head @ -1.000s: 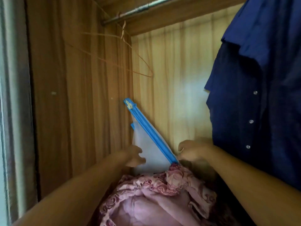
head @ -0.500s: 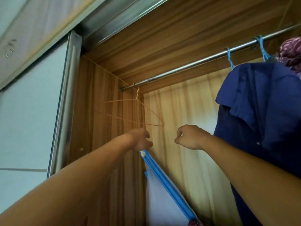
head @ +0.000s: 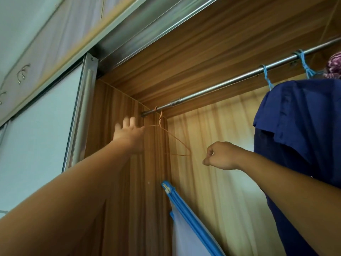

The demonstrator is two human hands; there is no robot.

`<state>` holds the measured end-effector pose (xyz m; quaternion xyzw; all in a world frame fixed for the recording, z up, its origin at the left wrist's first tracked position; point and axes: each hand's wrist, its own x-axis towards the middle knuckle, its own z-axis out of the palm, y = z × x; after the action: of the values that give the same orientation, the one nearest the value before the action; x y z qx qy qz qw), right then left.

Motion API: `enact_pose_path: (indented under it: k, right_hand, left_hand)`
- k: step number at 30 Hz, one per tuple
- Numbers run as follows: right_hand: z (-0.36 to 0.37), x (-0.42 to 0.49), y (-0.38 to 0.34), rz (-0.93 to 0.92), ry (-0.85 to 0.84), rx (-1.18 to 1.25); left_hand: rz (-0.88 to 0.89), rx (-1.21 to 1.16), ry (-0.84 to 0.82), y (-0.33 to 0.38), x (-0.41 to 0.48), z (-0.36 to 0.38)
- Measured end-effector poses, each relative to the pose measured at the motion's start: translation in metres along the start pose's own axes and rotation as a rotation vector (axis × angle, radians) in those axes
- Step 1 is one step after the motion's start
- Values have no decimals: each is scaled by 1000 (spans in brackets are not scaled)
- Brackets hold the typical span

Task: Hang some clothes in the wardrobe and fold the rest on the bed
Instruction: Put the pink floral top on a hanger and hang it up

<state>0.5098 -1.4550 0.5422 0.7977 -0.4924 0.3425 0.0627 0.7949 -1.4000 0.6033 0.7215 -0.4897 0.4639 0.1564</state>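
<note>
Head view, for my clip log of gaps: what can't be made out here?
Left hand: fingers motion-blurred; contact with the orange wire hanger unclear.
Right hand: curled; whether it pinches anything is too small to tell.
Blue shirt: cut off by the right and bottom edges.
Patterned cloth: cut off by the right edge.
Blue-edged panel: lower part cut off by the bottom edge.

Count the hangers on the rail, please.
3: an orange wire hanger at the left end, a blue hanger hook above the blue shirt, a second blue hook further right. More may be hidden.
</note>
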Motion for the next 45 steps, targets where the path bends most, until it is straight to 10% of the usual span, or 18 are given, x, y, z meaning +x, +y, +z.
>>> enact_pose_path:
  k: [7,25,45]
  right_hand:
    - [4,-1,8,-57,48,-17]
    - [32,-25,85,120,59,-152]
    - [158,-83,132,190,-78,-213]
  left_hand:
    - [-144,171,-163,-12,11,13]
    - [31,-8,52,14,57,11]
    - [403,-778,-582,130,-81,92]
